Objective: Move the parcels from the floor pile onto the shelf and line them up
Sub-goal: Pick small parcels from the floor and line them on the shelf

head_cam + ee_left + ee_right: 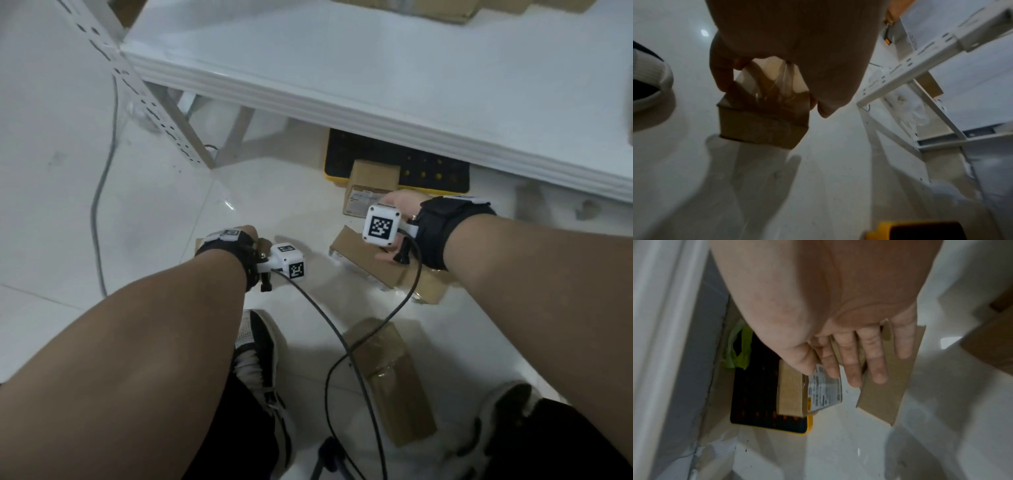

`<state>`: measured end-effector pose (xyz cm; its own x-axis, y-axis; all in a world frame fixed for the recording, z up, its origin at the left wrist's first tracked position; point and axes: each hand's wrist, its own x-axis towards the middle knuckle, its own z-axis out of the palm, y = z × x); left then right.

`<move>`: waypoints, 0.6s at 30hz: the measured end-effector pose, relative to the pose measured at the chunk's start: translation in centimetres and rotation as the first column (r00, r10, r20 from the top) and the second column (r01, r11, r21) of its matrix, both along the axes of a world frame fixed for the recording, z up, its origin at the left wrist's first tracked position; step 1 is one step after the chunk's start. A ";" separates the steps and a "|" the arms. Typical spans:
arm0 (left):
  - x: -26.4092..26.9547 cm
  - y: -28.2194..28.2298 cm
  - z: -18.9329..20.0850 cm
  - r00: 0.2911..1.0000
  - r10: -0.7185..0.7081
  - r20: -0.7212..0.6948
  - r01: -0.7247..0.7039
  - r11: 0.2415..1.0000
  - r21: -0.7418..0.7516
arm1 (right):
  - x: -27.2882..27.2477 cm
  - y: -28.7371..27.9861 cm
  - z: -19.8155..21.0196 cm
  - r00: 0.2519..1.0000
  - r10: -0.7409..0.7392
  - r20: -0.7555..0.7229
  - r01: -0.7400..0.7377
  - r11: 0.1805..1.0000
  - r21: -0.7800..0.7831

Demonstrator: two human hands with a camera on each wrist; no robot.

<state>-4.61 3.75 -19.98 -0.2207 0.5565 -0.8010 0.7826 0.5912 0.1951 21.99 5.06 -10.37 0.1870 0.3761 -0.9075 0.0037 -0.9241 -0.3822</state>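
Note:
My left hand [245,236] grips a small taped cardboard box [762,123] from above, thumb on one side and fingers on the other; the box hangs just above the white floor. In the head view the hand mostly hides it. My right hand [830,369] reaches with straight fingers over a labelled brown parcel [818,389] and a long flat carton [884,394] and holds nothing. Both lie on the floor near the shelf [342,85]. A tape-wrapped parcel [390,380] lies between my feet.
A black and yellow case [394,161] lies under the shelf behind the labelled parcel. The shelf's white perforated upright [150,113] stands at the left, with a grey cable [99,205] on the floor. Brown boxes [428,7] sit at the shelf's back. My shoe [649,84] is close by.

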 end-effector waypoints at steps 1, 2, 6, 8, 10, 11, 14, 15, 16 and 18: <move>0.8 0.6 -0.7 0.998 -0.068 0.004 0.068 0.998 -0.015 | 0.8 -0.4 0.5 1.000 -0.028 -0.004 0.028 1.000 -0.003; 1.8 0.9 -1.0 0.998 -0.022 0.057 0.022 1.000 0.006 | 1.6 -0.9 0.9 0.999 -0.050 -0.003 0.050 0.999 -0.003; 6.5 0.2 0.6 0.981 0.041 0.192 -0.044 0.999 0.015 | 5.5 -3.3 2.4 0.993 -0.116 -0.007 0.116 0.993 -0.019; 7.6 0.0 -0.9 0.961 -0.269 0.064 0.269 0.963 -0.005 | 7.0 -4.6 2.9 0.987 -0.160 0.007 0.160 0.987 0.005; 8.2 0.4 -5.6 0.891 -0.453 -0.045 0.447 0.889 -0.094 | 8.6 -6.3 3.0 0.982 -0.189 0.002 0.189 0.982 0.018; 8.7 0.2 -7.1 0.885 -0.463 -0.050 0.458 0.885 -0.083 | 9.1 -7.2 2.8 0.977 -0.211 -0.008 0.211 0.977 0.006; 12.1 -2.6 -3.2 0.952 -0.258 0.165 0.271 0.960 -0.066 | 10.5 -9.8 2.0 0.961 -0.275 -0.027 0.274 0.961 -0.017; 13.2 -3.4 -2.3 0.965 -0.167 0.202 0.179 0.983 -0.044 | 10.8 -10.6 1.8 0.953 -0.299 -0.049 0.298 0.954 -0.039; 14.2 -4.0 -1.9 0.971 -0.121 0.205 0.134 0.990 -0.052 | 11.2 -11.3 1.7 0.947 -0.312 -0.069 0.308 0.949 -0.061; 15.5 -4.3 -2.2 0.967 -0.206 0.150 0.218 0.973 -0.070 | 11.9 -12.3 1.2 0.928 -0.363 -0.083 0.357 0.931 -0.081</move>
<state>10.87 -0.55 -22.19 0.0135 0.5065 -0.8621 0.8601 0.4338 0.2684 33.86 -7.23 -9.20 0.2111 0.2405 -0.9474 -0.3668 -0.8789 -0.3048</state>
